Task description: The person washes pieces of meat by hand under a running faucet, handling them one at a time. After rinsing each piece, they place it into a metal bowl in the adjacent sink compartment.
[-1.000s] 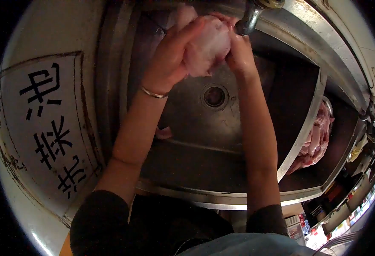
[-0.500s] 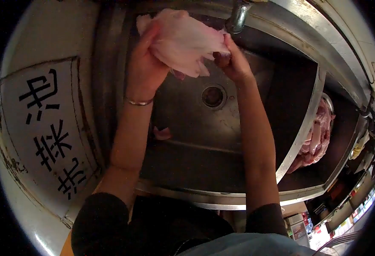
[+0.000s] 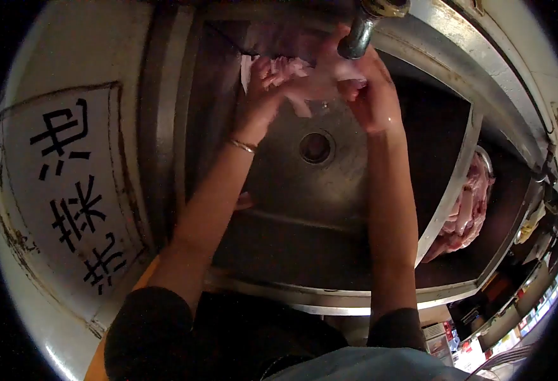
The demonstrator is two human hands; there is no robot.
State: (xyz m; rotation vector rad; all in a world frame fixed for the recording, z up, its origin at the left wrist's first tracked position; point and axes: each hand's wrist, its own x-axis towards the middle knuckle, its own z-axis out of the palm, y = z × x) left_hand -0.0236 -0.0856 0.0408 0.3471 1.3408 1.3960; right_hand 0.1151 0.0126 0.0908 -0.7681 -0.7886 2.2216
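A pale pink piece of raw meat (image 3: 320,84) stretches between my two hands below the tap (image 3: 358,38), partly smeared by motion. My left hand (image 3: 263,105), with a bracelet at its wrist, is closed on its left part, where ragged pink folds (image 3: 285,67) show beyond the fingers. Around its right end my right hand (image 3: 375,95) is closed, right beside the tap's spout, with wet skin. Part of the meat is hidden behind the fingers. Under the hands lies the metal sink basin (image 3: 329,184) with its round drain (image 3: 316,147).
A small scrap of meat (image 3: 244,201) lies in the basin beside my left forearm. Past the metal divider (image 3: 447,184), a container heaped with raw meat (image 3: 469,206) stands in the right basin. A white panel with black characters (image 3: 69,190) is at the left.
The meat has come down and right, from a broad spread sheet to a bunched shape near the tap. My left hand moved right and lower; my right hand moved right, beside the spout.
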